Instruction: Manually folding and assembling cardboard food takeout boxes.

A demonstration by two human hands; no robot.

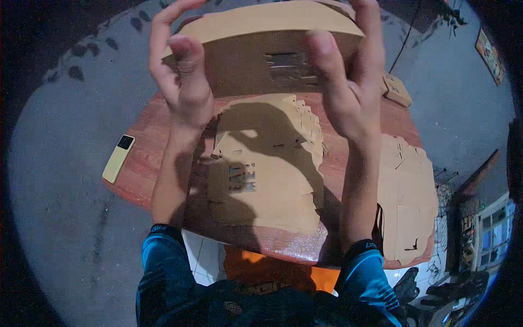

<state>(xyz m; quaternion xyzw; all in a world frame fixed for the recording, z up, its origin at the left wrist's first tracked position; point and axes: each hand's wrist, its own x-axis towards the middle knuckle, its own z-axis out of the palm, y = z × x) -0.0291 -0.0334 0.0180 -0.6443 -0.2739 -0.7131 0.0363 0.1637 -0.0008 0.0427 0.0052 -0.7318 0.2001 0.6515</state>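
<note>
Both my hands hold up a brown cardboard box [239, 62], raised over the far side of the table. My left hand [188, 82] grips its left end, thumb on the near face and fingers round the far side. On the right end, my right hand [348, 87] grips in the same way. A dark printed patch shows on the near face. Below the box lies a stack of flat cardboard box blanks [272, 191] with dark lettering, partly in the shadow of my arms.
A reddish wooden table [144, 163] carries everything. At its left edge rests a pale yellow phone [118, 159]. More flat cardboard [406, 201] lies at the right edge. A small folded box [397, 90] sits at the far right. An orange thing [256, 270] is below the near edge.
</note>
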